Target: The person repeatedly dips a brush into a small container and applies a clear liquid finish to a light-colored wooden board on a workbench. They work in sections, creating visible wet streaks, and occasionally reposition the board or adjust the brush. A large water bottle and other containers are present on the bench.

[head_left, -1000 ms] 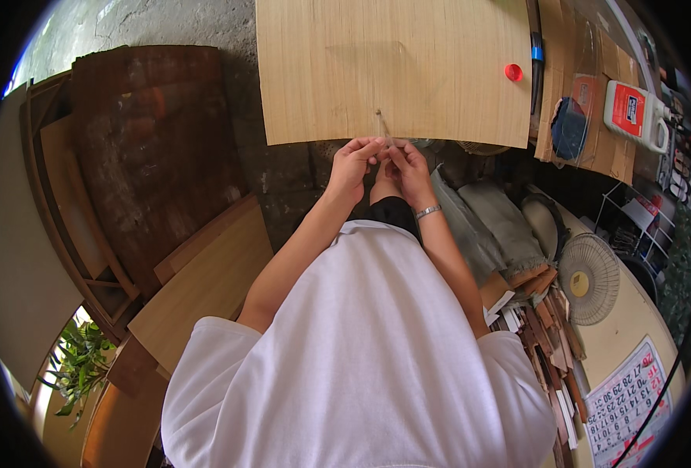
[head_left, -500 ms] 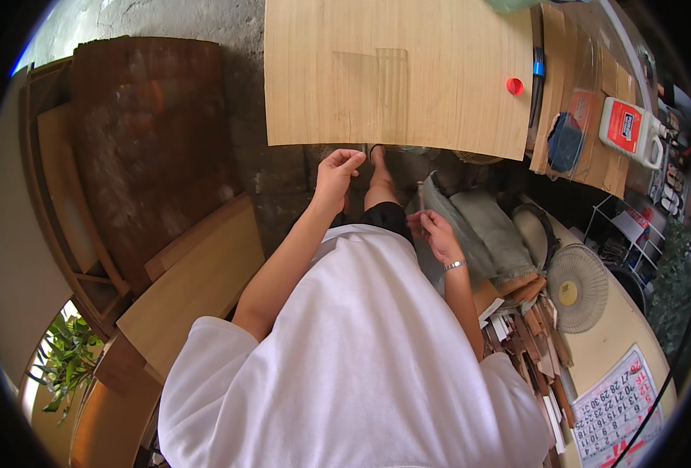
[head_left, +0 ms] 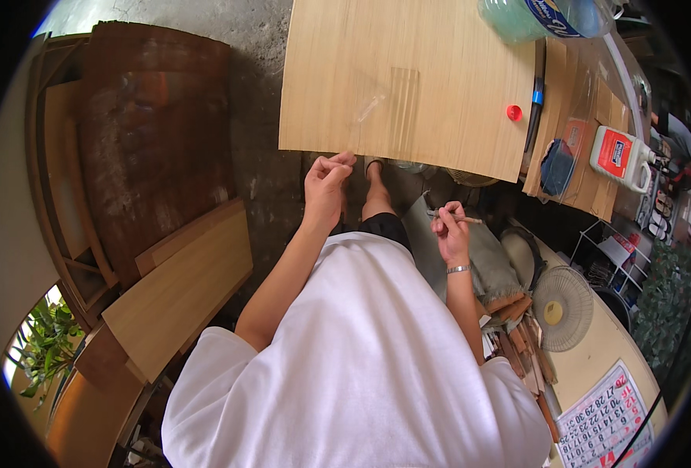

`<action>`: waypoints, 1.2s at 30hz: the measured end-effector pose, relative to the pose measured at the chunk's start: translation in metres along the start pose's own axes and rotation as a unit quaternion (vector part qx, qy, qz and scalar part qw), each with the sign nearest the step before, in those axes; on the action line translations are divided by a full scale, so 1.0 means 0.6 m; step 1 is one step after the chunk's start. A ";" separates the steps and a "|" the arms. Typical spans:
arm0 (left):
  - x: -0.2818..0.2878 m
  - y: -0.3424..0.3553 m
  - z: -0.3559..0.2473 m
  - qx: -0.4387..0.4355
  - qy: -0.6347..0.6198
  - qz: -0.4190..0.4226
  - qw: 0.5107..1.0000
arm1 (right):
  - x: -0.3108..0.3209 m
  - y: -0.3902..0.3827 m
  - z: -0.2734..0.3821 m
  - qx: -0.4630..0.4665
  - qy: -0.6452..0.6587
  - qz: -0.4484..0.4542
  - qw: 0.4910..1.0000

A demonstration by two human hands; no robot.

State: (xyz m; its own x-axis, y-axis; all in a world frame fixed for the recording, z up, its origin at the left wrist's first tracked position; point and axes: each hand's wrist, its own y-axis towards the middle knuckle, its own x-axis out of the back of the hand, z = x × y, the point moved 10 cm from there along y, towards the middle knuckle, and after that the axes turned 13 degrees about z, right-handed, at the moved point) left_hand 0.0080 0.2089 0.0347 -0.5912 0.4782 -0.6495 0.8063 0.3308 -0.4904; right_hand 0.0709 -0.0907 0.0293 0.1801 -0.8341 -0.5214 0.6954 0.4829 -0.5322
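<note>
My left hand [head_left: 326, 187] is pinched just below the front edge of a pale wood panel [head_left: 330, 54]; whatever its fingertips hold is too small or hidden to make out. My right hand [head_left: 451, 232] grips a thin, light wooden stick [head_left: 468, 219], held sideways lower to the right, apart from the panel. Clear strips [head_left: 404, 109] and a small clear piece [head_left: 369, 108] lie on the panel, with a red cap [head_left: 514, 113] near its right side.
A large clear bottle [head_left: 505, 19] stands at top right, beside a dark rod [head_left: 538, 74], cardboard [head_left: 587, 195] and a white jug [head_left: 618, 160]. Dark boards [head_left: 158, 117] lean at left. A fan [head_left: 561, 308], wood offcuts [head_left: 517, 343] and grey sacks [head_left: 427, 242] crowd the right.
My hands, together at the panel edge a second ago, have parted: the right moved down and rightward with the stick, the left slightly down-left. The view has shifted, showing more of the bottle.
</note>
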 end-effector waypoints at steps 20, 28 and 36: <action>0.072 -0.024 0.148 0.256 0.125 -0.155 0.946 | -0.010 -0.016 0.050 0.038 -0.023 0.017 0.999; -0.014 0.019 0.254 0.172 -0.001 -0.090 0.981 | -0.079 0.112 0.148 0.037 -0.240 0.157 0.957; -0.013 0.030 0.270 0.014 -0.063 -0.160 0.985 | -0.112 0.195 0.220 0.063 -0.348 0.249 0.902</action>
State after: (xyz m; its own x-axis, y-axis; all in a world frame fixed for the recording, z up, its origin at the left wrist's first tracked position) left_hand 0.0240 0.0795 -0.0631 -0.8147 0.2479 -0.5242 0.5778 0.4242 -0.6973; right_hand 0.2321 -0.0132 0.0900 0.8540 -0.5091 -0.1068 0.4739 0.8461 -0.2439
